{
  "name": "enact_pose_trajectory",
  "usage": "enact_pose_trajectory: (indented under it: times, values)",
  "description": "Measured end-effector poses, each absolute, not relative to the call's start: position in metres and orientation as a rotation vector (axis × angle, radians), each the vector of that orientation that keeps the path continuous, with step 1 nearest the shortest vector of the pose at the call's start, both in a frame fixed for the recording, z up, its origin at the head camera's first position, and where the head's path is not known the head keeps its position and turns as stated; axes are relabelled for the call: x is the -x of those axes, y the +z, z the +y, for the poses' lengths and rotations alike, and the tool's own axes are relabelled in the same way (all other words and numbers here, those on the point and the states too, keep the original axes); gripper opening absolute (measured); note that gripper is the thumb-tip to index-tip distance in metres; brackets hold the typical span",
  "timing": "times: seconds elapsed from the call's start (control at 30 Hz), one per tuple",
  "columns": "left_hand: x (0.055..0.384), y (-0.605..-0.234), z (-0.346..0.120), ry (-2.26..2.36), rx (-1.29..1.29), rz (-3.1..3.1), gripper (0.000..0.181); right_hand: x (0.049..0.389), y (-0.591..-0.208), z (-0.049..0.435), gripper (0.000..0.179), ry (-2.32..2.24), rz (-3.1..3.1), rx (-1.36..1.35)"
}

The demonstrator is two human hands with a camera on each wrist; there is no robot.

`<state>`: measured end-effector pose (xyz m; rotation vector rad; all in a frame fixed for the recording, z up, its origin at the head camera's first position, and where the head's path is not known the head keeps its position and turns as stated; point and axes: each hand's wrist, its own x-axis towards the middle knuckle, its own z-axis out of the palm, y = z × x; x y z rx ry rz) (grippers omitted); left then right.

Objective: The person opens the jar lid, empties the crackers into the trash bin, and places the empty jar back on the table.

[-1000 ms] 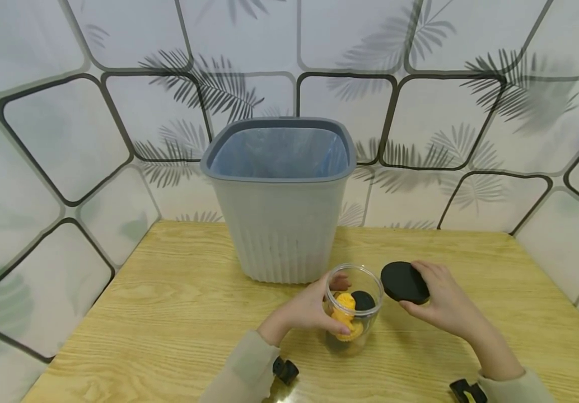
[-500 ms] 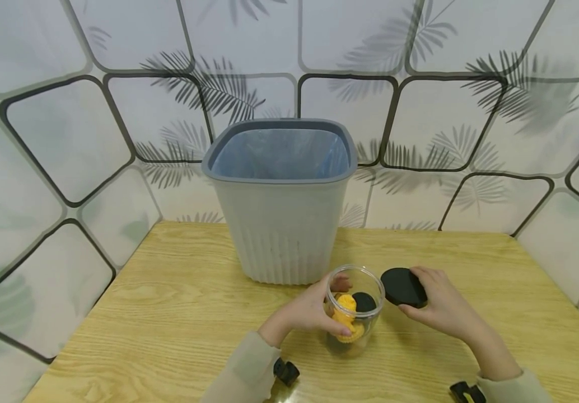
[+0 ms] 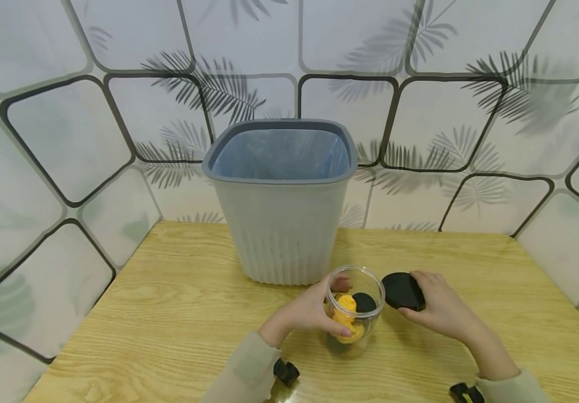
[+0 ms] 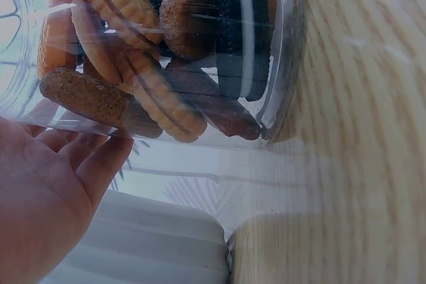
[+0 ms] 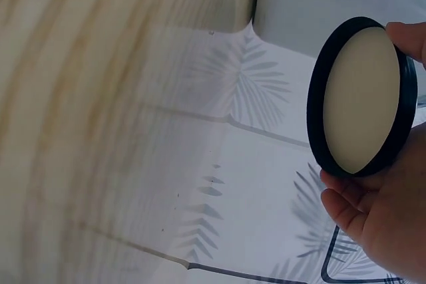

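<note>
A clear jar [image 3: 370,327] with cookies inside stands uncovered on the wooden table. My left hand [image 3: 309,309] grips its left side, thumb in front and fingers behind. Through the wall, the left wrist view shows yellow ridged cookies [image 4: 166,101], brown ones, and a black sandwich cookie [image 4: 245,38] with white filling. To the right of the jar, my right hand [image 3: 443,305] holds a round black lid [image 3: 402,291] by its edge. The lid's pale inner face [image 5: 361,101] shows in the right wrist view. Lid and jar are apart.
Behind the jar stands a tall grey bin [image 3: 281,224] with a bluish liner. Patterned wall covering [image 3: 249,50] rises at the back and both sides of the wooden table [image 3: 178,302]. Dark wrist devices [image 3: 286,372] sit at the sleeves.
The right hand has lowered slightly toward the table's front with the lid, which has tilted a little. The left hand and jar have stayed in place.
</note>
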<state>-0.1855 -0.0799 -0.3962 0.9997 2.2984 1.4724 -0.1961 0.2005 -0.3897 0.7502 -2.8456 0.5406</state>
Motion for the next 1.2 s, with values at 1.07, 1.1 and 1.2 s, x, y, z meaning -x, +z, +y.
enact_pose_trajectory:
  times: [1.07,1.1,1.2]
  values:
    - [0.1836,-0.3961,-0.0809,1.468,-0.975,2.301,0.085,0.1960,-0.3968,0.2024,0.082,0.422,-2.962,-0.732]
    - [0.1838,-0.3961,-0.0809,1.469,-0.976,2.303,0.085,0.1964,-0.3971,0.2027,0.082,0.426,-2.967,-0.729]
    - [0.1840,-0.3961,-0.0807,1.469,-0.973,2.303,0.085,0.1970,-0.3976,0.2032,0.083,0.422,-2.982,-0.720]
